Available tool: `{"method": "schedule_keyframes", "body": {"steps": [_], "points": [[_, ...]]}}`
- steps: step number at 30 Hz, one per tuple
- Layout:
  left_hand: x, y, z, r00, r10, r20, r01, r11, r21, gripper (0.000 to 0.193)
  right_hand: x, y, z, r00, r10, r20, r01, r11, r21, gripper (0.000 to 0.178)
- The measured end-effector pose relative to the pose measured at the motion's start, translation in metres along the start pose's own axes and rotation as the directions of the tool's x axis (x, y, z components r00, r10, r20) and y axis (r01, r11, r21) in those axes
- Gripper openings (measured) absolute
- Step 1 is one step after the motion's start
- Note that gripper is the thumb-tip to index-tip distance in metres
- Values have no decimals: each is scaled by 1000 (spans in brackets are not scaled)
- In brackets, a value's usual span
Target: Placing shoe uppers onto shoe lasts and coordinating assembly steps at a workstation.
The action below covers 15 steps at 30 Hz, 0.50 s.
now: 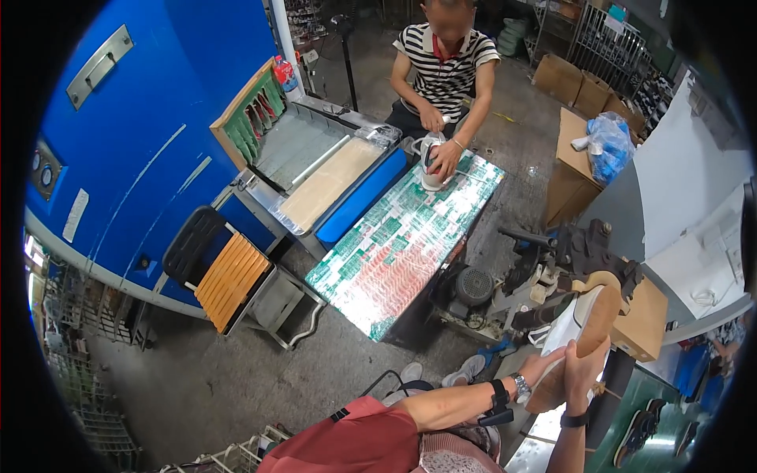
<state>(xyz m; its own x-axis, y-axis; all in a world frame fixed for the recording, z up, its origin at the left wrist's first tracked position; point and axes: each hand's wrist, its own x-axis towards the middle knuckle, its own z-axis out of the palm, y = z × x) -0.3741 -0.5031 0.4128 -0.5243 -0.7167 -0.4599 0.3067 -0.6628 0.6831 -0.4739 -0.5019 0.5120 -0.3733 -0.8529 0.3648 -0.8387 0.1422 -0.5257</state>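
Low on the right, I hold a shoe with a tan-brown sole and a white upper in both hands. My left hand is closed on the white side, its fingers pointing toward the sole. My right hand wraps round the middle of the sole. The shoe is tilted, and its far end lies by a rounded cream-coloured part of a dark machine. Whether the two touch I cannot tell. Parts of both hands' fingers are hidden behind the shoe.
Across a green-and-white patterned table, a co-worker in a striped shirt handles a white shoe. A motor sits below the machine. Cardboard boxes stand behind it. To the left are a wooden-slatted chair and a blue cabinet.
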Motion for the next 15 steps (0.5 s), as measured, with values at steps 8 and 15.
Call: {"method": "schedule_keyframes", "body": {"steps": [8, 15], "points": [[-64, 27, -54, 989, 55, 140, -84, 975, 204, 67, -55, 53, -19, 897, 335, 289, -442, 693, 570, 68], [-150, 100, -133, 915, -79, 395, -226, 710, 667, 72, -24, 33, 63, 655, -105, 748, -702, -451, 551, 80]]}}
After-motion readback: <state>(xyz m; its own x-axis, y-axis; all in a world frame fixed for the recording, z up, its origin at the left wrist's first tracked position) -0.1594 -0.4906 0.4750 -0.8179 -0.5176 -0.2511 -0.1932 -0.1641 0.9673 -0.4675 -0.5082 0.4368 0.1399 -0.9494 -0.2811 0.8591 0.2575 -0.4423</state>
